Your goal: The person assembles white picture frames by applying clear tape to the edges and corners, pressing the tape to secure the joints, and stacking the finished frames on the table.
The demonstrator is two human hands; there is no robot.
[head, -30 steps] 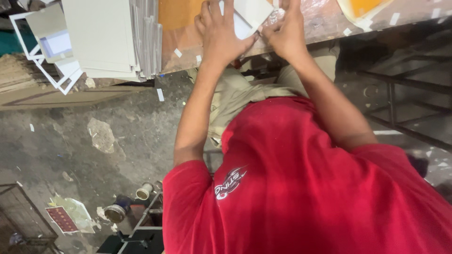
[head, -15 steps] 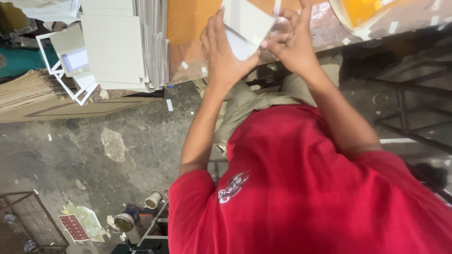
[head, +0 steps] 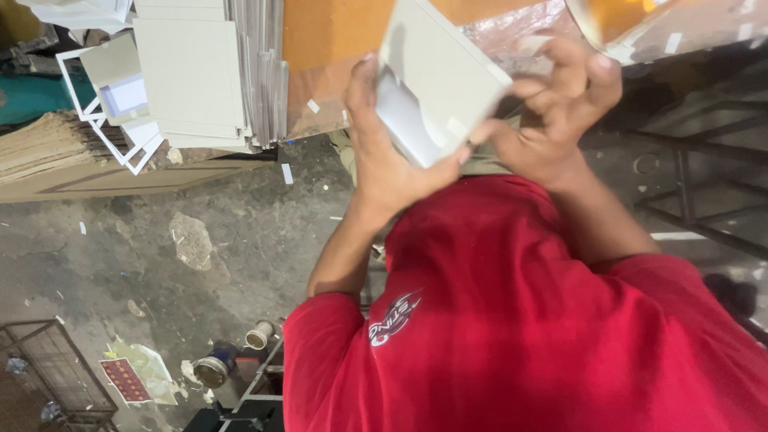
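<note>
Both my hands hold a pale grey cardboard piece point(head: 440, 80), folded like a flat box, lifted above the orange-topped table point(head: 328, 48). My left hand point(head: 384, 152) grips its lower left edge with the thumb along the side. Curled fingers of my right hand point(head: 552, 112) pinch its right corner. My red shirt point(head: 520, 336) fills the lower right of the view.
A stack of grey boards point(head: 192, 76) and white cut-out frames point(head: 104, 120) lie at the table's left end. Brown corrugated sheets point(head: 48, 148) sit further left. On the concrete floor are tins point(head: 212, 372) and a wire cage point(head: 56, 376). A dark metal frame point(head: 696, 192) stands on the right.
Both hands have raised the cardboard piece off the table towards the camera and tilted it. It now looks larger and nearer.
</note>
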